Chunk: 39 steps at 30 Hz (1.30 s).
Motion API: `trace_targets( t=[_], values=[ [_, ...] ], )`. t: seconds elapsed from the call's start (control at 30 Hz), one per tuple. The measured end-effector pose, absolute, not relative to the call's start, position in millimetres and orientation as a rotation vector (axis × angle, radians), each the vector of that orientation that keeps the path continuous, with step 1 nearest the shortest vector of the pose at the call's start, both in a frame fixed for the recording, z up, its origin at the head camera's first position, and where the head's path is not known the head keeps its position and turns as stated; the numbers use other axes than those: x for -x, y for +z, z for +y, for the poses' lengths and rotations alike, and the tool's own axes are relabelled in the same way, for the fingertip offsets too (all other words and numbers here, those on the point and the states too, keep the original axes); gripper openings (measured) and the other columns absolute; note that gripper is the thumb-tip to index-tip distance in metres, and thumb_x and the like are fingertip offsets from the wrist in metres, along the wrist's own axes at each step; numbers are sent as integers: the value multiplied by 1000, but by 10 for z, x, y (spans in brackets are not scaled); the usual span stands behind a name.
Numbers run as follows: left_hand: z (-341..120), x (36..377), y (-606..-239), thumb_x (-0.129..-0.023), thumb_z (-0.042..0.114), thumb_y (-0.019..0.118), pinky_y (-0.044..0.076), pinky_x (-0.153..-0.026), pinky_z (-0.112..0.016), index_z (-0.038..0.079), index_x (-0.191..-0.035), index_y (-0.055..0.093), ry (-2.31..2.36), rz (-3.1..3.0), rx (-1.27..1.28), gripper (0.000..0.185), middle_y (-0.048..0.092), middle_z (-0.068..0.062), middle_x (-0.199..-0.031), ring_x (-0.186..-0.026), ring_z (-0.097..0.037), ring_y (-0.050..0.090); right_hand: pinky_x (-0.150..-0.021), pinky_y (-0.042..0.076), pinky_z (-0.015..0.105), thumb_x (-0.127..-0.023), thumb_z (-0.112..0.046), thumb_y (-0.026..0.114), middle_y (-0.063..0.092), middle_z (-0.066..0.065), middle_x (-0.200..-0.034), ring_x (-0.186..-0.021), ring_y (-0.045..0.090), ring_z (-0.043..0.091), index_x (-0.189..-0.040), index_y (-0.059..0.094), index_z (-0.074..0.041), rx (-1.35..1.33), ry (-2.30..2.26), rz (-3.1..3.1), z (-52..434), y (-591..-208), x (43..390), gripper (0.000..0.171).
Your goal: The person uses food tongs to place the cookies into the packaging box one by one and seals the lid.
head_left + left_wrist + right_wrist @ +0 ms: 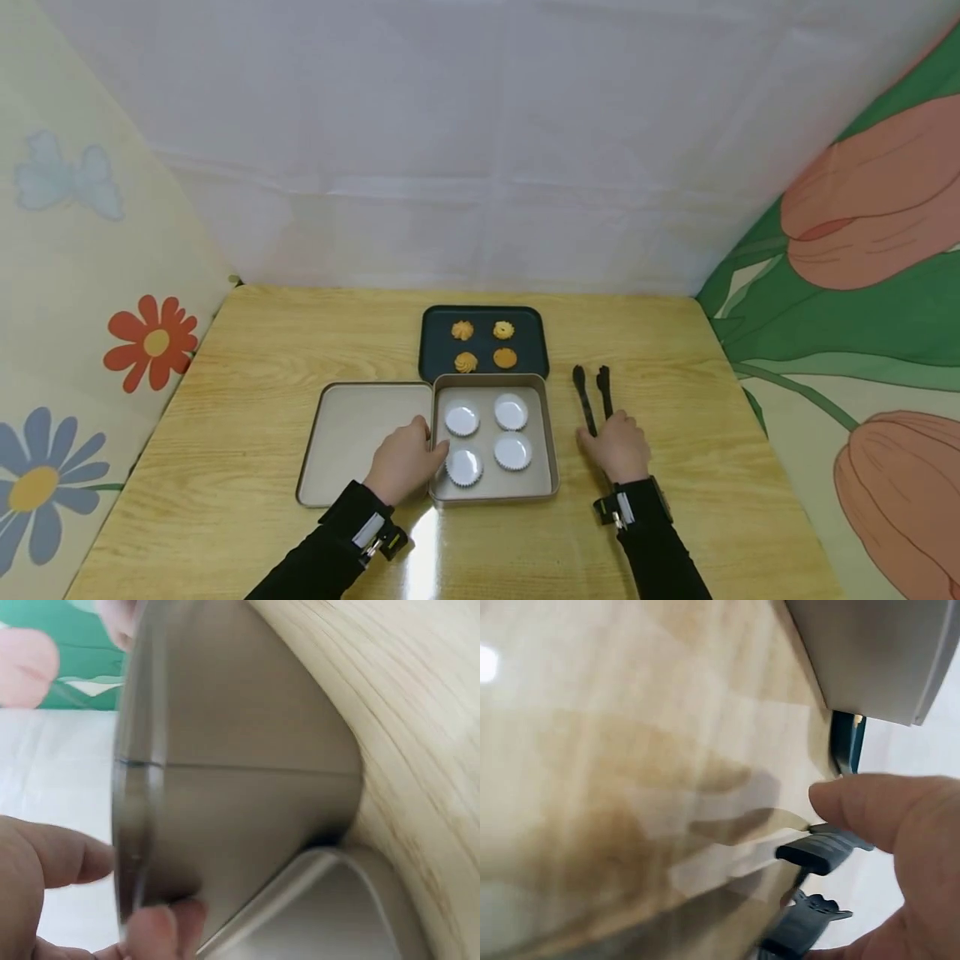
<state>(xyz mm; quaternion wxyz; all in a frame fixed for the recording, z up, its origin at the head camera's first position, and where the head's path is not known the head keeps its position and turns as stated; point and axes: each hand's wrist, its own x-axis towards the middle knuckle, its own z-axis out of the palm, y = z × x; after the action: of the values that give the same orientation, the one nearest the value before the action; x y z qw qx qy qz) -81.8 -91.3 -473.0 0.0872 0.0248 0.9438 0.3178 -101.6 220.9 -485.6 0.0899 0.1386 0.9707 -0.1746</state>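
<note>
A square champagne-coloured tin (551, 475) holds several white paper cups (512, 452), spaced apart inside it. My left hand (405, 460) is at the tin's left wall. In the left wrist view, its thumb (79, 859) lies on one side of the rim and a fingertip (154, 930) on the other, pinching the wall. To the right of the tin, my right hand (618, 448) holds black tongs (583, 396) between thumb and fingers. The tongs' two arms are spread and their tips point away from me; the hand covers their near end.
A shallow matching lid (360, 442) lies flat against the tin's left side. Behind the tin sits a dark green tray (483, 321) with several cookies (505, 357). The wooden table (675, 350) meets a white cloth backdrop (480, 208); printed panels flank both sides.
</note>
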Motion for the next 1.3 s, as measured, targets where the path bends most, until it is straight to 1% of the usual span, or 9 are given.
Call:
trace_targets(
  t=[0.1, 0.2, 0.37, 0.57, 0.77, 0.93, 1.0, 1.17, 1.3],
  values=[
    [-898, 848, -4807, -79, 21, 58, 35, -42, -32, 4, -75, 50, 883, 2862, -77, 20, 49, -5, -60, -50, -19, 48, -49, 41, 42, -81, -40, 60, 51, 23, -79, -68, 55, 36, -92, 47, 11, -444, -516, 2894, 2207, -4899, 996, 53],
    [-875, 864, -4863, -76, 15, 56, 38, -43, -37, 0, -81, 52, 826, 2888, -60, 17, 53, -11, -64, -54, -23, 53, -48, 42, 42, -82, -37, 60, 52, 21, -75, -63, 56, 35, -90, 47, 10, -443, -496, 2919, 2200, -4933, 989, 49],
    [-815, 858, -4906, -77, 11, 55, 42, -46, -43, -6, -92, 51, 769, 2891, -28, 23, 57, -18, -69, -59, -32, 58, -47, 41, 42, -83, -32, 60, 52, 21, -73, -60, 56, 34, -89, 47, 11, -416, -489, 2970, 2205, -4980, 983, 45],
    [-770, 839, -4916, -80, 12, 55, 41, -45, -43, -8, -100, 49, 713, 2902, -1, 29, 57, -18, -67, -55, -32, 57, -44, 39, 40, -85, -26, 55, 49, 24, -78, -55, 52, 30, -96, 42, 13, -289, -592, 3073, 2277, -4889, 1046, 43],
    [-747, 818, -4919, -80, 11, 52, 40, -44, -43, -6, -99, 47, 707, 2923, 26, 26, 56, -17, -64, -52, -32, 56, -50, 42, 41, -87, -23, 55, 51, 24, -86, -61, 51, 29, -113, 45, 14, -2, -711, 3164, 2309, -4629, 1365, 47],
    [-727, 793, -4940, -80, 12, 51, 39, -42, -42, -3, -95, 46, 710, 2937, 42, 22, 55, -15, -61, -50, -30, 54, -63, 47, 45, -88, -26, 58, 56, 27, -104, -80, 59, 34, -127, 41, 10, 326, -600, 3145, 2231, -4485, 1714, 56],
    [-721, 791, -4948, -80, 12, 51, 39, -42, -42, -3, -95, 45, 698, 2944, 48, 21, 55, -15, -60, -49, -30, 54, -65, 47, 45, -87, -28, 59, 55, 29, -108, -82, 60, 36, -129, 40, 8, 440, -504, 3138, 2181, -4452, 1835, 58],
    [-707, 784, -4945, -81, 13, 52, 40, -43, -43, -2, -93, 44, 683, 2952, 63, 20, 54, -14, -60, -49, -29, 54, -56, 46, 40, -86, -32, 61, 57, 25, -98, -65, 58, 28, -123, 48, 3, 600, -264, 3103, 2061, -4428, 2087, 53],
    [-701, 771, -4948, -80, 12, 53, 39, -42, -42, -1, -91, 44, 678, 2975, 67, 19, 53, -13, -58, -48, -29, 54, -55, 47, 39, -86, -34, 61, 56, 22, -95, -64, 57, 26, -119, 52, 2, 621, -119, 3061, 1990, -4429, 2220, 50]
  ],
)
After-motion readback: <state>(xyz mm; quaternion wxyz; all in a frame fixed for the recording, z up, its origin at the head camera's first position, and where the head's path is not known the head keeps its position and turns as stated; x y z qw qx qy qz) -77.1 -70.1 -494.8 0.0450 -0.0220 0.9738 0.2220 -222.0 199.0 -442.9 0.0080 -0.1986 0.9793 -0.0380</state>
